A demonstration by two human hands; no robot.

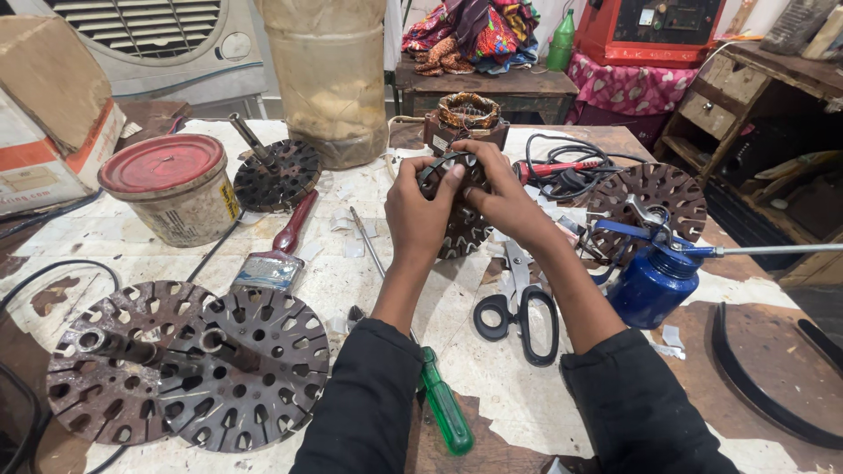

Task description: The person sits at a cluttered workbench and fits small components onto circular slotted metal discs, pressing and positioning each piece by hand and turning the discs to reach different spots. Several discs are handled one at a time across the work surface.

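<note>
Both hands meet over the middle of the counter (527, 412), closed around a round slotted metal disc (458, 219) held up on edge above the surface. The left hand (420, 213) wraps the disc's left side, its grip curled tight with the thumb pressed on the dark ring at the top. The right hand (505, 200) closes over the upper right edge, fingers bent down across the rim, so the two grips touch each other at the top of the disc.

Just below the hands lie black-handled scissors (518, 314) and a green-handled screwdriver (439, 399). A blue oil can (654, 281) stands to the right, near the right forearm. Two larger slotted discs (189, 364) lie overlapping at the lower left, and a paintbrush (279, 250) rests beside a red-lidded tin (171, 189).
</note>
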